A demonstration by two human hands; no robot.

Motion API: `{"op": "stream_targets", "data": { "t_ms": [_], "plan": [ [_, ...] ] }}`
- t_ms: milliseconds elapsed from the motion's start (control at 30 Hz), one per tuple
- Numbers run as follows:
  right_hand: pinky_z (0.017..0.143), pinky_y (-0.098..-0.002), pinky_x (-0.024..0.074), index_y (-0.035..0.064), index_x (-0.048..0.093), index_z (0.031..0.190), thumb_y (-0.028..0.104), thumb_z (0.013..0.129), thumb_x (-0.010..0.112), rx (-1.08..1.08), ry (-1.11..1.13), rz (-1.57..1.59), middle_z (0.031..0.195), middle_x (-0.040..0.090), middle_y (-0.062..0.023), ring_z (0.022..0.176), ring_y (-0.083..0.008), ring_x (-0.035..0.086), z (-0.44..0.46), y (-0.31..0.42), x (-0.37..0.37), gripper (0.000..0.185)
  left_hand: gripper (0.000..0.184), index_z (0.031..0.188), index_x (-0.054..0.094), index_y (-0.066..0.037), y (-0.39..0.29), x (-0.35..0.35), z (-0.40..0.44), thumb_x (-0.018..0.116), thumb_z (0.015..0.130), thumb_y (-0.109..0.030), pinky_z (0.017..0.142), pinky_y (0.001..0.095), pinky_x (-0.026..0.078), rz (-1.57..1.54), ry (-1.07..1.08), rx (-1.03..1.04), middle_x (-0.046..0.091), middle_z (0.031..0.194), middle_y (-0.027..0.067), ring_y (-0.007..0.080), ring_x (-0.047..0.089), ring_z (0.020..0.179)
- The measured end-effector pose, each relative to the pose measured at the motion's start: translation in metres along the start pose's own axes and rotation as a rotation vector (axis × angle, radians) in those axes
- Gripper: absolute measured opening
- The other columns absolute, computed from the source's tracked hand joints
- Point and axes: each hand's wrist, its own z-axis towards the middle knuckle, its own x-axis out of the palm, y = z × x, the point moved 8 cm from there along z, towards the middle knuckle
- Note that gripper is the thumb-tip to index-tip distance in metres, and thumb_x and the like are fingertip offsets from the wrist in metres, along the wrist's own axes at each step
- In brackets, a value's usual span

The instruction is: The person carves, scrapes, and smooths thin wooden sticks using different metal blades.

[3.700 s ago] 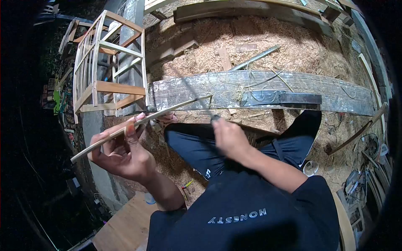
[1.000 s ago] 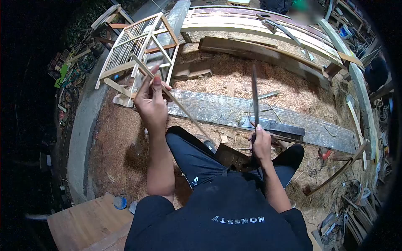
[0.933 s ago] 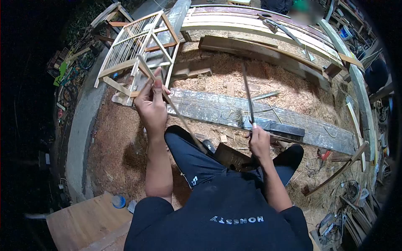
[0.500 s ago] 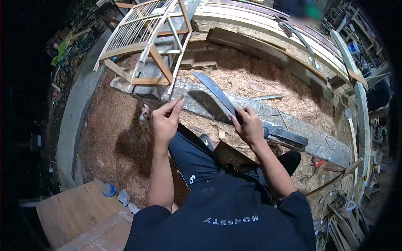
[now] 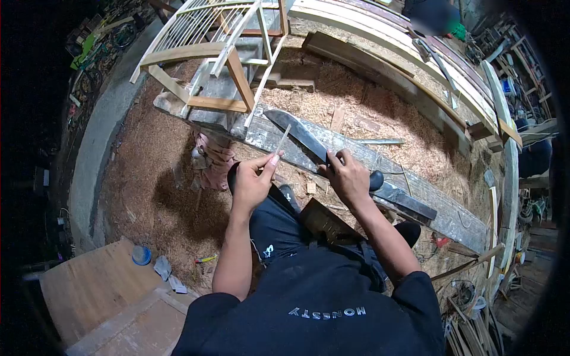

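Observation:
My left hand is closed in a pinch on a thin pale wooden stick, which points up and away from me. Wrapped round the dark handle of a machete is my right hand. The machete's broad grey blade slants to the far left over a worn plank, its tip near the stick; whether it touches the plank I cannot tell. Another dark, long tool or sheath lies on the plank, right of my right hand.
A slatted wooden frame stands on the plank's left end. Long boards line the far side. Wood shavings cover the floor. A plywood sheet with a blue lid lies at lower left. Part of another person shows at the top.
The stick in my left hand has turned and now shows its length. The machete blade has swung slightly left and flatter, and my view has shifted a little.

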Motion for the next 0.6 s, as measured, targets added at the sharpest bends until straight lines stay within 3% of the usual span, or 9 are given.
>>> {"op": "stream_targets", "data": {
  "t_ms": [67, 100, 167, 367, 467, 567, 600],
  "plan": [
    [0.068, -0.0389, 0.0509, 0.01, 0.068, 0.108, 0.039, 0.083, 0.071, -0.054, -0.046, -0.031, 0.091, 0.061, -0.0095, 0.086, -0.0266, 0.063, 0.001, 0.001, -0.001, 0.038, 0.024, 0.116, 0.071, -0.002, 0.008, 0.007, -0.001, 0.061, 0.097, -0.013, 0.056, 0.0209, 0.043, -0.078, 0.068, -0.128, 0.065, 0.07, 0.0001, 0.0024, 0.053, 0.062],
    [0.074, -0.0382, 0.0483, 0.0098, 0.068, 0.107, 0.038, 0.083, 0.071, -0.063, -0.029, -0.04, 0.092, 0.061, -0.0084, 0.09, -0.026, 0.061, 0.002, 0.002, -0.002, 0.038, 0.024, 0.116, 0.071, -0.002, 0.009, 0.008, -0.001, 0.061, 0.097, -0.013, 0.056, 0.0209, 0.043, -0.08, 0.068, -0.13, 0.065, 0.07, 0.0001, 0.0024, 0.053, 0.062],
    [0.079, -0.0375, 0.0457, 0.0097, 0.068, 0.107, 0.038, 0.083, 0.07, -0.07, -0.009, -0.048, 0.092, 0.061, -0.0074, 0.095, -0.0254, 0.058, 0.003, 0.001, -0.002, 0.037, 0.024, 0.116, 0.071, -0.002, 0.007, 0.012, -0.001, 0.06, 0.098, -0.013, 0.049, 0.0197, 0.035, -0.176, 0.074, -0.096, 0.053, 0.062, -0.0053, 0.0005, 0.044, 0.055],
    [0.087, -0.0388, 0.0433, 0.0094, 0.068, 0.109, 0.034, 0.085, 0.07, -0.114, -0.088, 0.03, 0.1, 0.065, -0.0072, 0.099, -0.0245, 0.059, 0.0, -0.001, -0.016, 0.035, 0.024, 0.116, 0.071, -0.001, 0.003, 0.018, -0.001, 0.06, 0.098, -0.013, 0.05, 0.0205, 0.037, -0.126, 0.099, -0.083, 0.056, 0.063, -0.0045, 0.0012, 0.047, 0.056],
    [0.095, -0.0404, 0.0449, 0.0079, 0.068, 0.111, 0.021, 0.084, 0.073, -0.071, -0.173, 0.129, 0.113, 0.067, -0.0102, 0.108, -0.0277, 0.063, -0.004, -0.006, -0.044, 0.031, 0.024, 0.116, 0.071, -0.001, 0.001, 0.023, -0.002, 0.06, 0.098, -0.013, 0.051, 0.0214, 0.04, -0.06, 0.117, -0.093, 0.058, 0.065, -0.003, 0.0019, 0.049, 0.058],
    [0.097, -0.041, 0.0435, 0.0069, 0.067, 0.114, 0.021, 0.086, 0.072, -0.025, -0.252, 0.137, 0.112, 0.067, -0.0108, 0.108, -0.0264, 0.062, -0.018, -0.026, -0.067, 0.032, 0.025, 0.117, 0.07, -0.002, -0.003, 0.033, -0.004, 0.06, 0.098, -0.014, 0.053, 0.0225, 0.042, -0.061, 0.12, -0.051, 0.059, 0.068, -0.0013, 0.0031, 0.051, 0.06],
    [0.098, -0.0419, 0.0439, 0.0054, 0.067, 0.113, 0.015, 0.087, 0.07, 0.009, -0.264, 0.146, 0.113, 0.067, -0.0125, 0.109, -0.0283, 0.062, -0.024, -0.037, -0.078, 0.029, 0.025, 0.117, 0.07, -0.002, -0.006, 0.036, -0.005, 0.06, 0.098, -0.014, 0.053, 0.0225, 0.042, -0.06, 0.128, -0.049, 0.059, 0.068, -0.0013, 0.0031, 0.051, 0.06]
  ]
}}
